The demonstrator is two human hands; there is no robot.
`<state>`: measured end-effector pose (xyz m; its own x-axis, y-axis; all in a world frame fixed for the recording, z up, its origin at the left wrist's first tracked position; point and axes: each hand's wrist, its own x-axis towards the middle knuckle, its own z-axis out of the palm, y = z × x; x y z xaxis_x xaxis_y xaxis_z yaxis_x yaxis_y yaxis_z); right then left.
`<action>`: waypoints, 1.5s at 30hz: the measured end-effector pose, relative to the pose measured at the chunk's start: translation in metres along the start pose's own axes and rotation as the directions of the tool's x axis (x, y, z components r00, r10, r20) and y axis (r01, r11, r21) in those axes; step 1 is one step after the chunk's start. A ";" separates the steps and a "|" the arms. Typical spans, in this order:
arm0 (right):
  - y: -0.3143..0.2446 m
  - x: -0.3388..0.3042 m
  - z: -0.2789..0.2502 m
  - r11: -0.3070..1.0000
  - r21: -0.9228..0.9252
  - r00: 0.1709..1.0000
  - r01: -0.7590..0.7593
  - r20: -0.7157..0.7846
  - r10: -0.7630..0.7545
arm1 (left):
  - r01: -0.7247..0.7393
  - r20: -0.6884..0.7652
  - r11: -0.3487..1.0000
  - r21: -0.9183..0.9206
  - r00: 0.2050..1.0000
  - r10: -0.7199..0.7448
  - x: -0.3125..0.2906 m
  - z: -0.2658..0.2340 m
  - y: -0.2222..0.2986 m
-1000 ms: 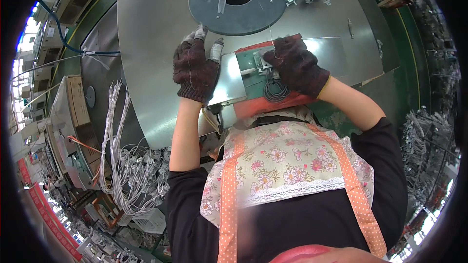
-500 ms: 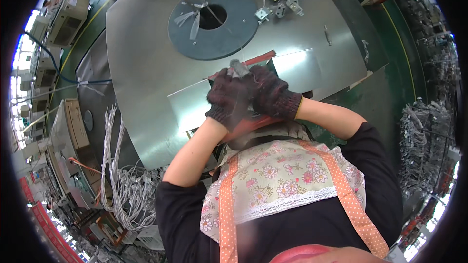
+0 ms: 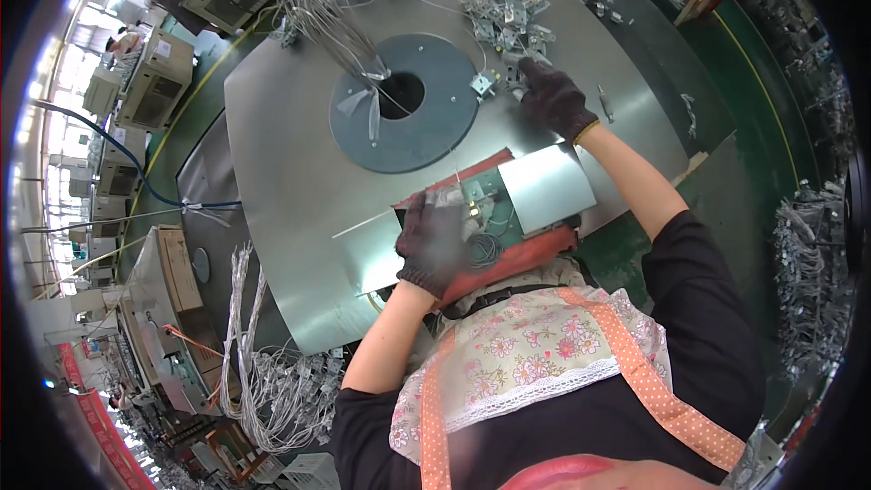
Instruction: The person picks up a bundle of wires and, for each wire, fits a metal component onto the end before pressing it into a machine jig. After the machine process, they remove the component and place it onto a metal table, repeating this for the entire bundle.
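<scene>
My left hand (image 3: 434,238), in a dark knitted glove with pale worn fingertips, rests over the left part of the work fixture (image 3: 537,240). Its fingers are drawn together over small metal and brass-coloured parts (image 3: 474,209); what they grip is hidden. Beside it lies a coil of thin grey wire (image 3: 484,251). Farther right and away from me, my gloved right hand (image 3: 555,102) is at the near edge of a pile of small metal switch-like parts (image 3: 508,14). Its fingers are bent together at a part there, which I cannot make out. A loose square metal piece (image 3: 484,83) lies left of it.
A blue-grey disc (image 3: 426,145) with a central hole sits on the metal table (image 3: 281,218); a grey cable bundle (image 3: 331,32) runs through it. Shiny plates (image 3: 547,191) flank the fixture. More cables (image 3: 272,390) hang at the left. A slim tool (image 3: 604,103) lies right.
My right hand has left my left hand and moved away and right to the metal parts. My left hand stays at the fixture, whose inside now shows. The view has shifted, showing more cable bundle.
</scene>
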<state>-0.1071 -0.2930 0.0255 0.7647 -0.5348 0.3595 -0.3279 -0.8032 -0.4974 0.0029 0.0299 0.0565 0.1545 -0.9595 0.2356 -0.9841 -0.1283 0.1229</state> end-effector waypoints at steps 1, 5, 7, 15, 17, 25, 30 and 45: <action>0.022 -0.004 0.013 0.995 -0.081 0.988 0.053 -0.140 -0.064 | 0.001 -0.011 1.000 -0.005 1.000 -0.001 0.000 0.004 -0.001; 0.000 0.008 -0.003 0.953 -0.292 0.966 -0.074 -0.259 -0.005 | 0.043 -0.008 0.999 -0.001 0.999 -0.043 -0.007 0.000 -0.005; 0.036 0.008 0.014 0.960 -0.273 0.962 -0.061 -0.273 -0.017 | 0.020 0.010 1.000 -0.013 1.000 -0.019 -0.003 0.000 0.000; 0.047 0.010 -0.039 0.977 0.166 0.984 0.135 -0.138 -0.113 | 0.092 0.102 0.994 -0.050 0.991 -0.087 -0.002 -0.005 0.001; 0.062 0.008 -0.068 0.918 0.373 0.987 0.135 -0.134 -0.091 | 0.088 0.098 0.995 -0.050 0.992 -0.082 0.000 -0.005 0.002; 0.024 0.030 -0.145 0.590 0.803 0.968 0.086 -0.207 0.140 | 0.055 0.046 0.996 -0.067 0.998 -0.052 -0.003 -0.006 -0.005; 0.102 0.095 -0.137 0.862 -0.506 0.729 0.020 -0.583 -0.360 | 0.030 0.064 0.996 -0.085 0.998 -0.025 0.009 -0.013 0.003; 0.032 -0.011 0.013 0.980 -0.197 0.904 -0.033 -0.424 -0.054 | 0.053 0.021 0.996 -0.076 0.998 -0.052 -0.006 -0.010 -0.003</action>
<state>-0.1186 -0.3098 -0.0049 0.4736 -0.5511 0.6870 -0.4560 -0.8208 -0.3441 0.0053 0.0381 0.0642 0.2034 -0.9565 0.2091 -0.9649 -0.1596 0.2084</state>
